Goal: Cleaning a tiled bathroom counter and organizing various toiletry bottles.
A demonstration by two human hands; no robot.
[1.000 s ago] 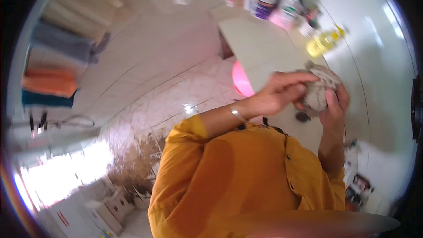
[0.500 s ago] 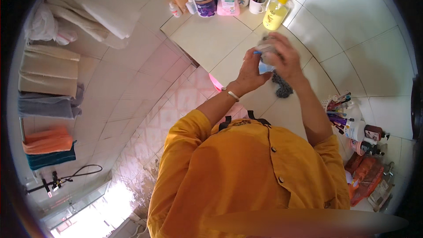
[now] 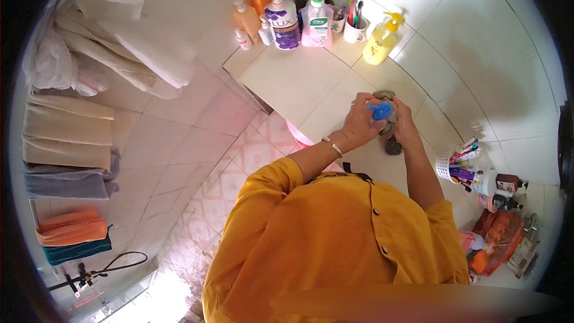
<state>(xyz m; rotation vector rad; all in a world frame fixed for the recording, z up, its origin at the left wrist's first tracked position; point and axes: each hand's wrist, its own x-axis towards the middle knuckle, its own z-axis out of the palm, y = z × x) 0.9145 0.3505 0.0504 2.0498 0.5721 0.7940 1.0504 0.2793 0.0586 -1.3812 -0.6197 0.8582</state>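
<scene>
A pump bottle with a blue top (image 3: 381,110) stands between my hands over the tiled counter, seen mostly from above. My left hand (image 3: 357,124) is closed round its near left side, with a bracelet at the wrist. On the other side my right hand (image 3: 406,127) presses a grey-brown cloth (image 3: 390,127) against the bottle. The cloth wraps partly around it and also shows beyond the pump. Just below the cloth lies a dark grey scouring pad (image 3: 393,147) on the counter. Most of the bottle's body is hidden by hands and cloth.
Several pump bottles, among them a white and purple one (image 3: 282,23), crowd the counter's back edge. A toothbrush cup (image 3: 355,31) and a yellow pump bottle (image 3: 381,39) stand nearby. Right, a white basket (image 3: 443,165) holds tubes. Towels (image 3: 69,125) hang at left.
Both hands have come nearer to me. My right hand, blurred over the bottle's top before, now sits at its right side with the cloth, and the blue pump shows plainly.
</scene>
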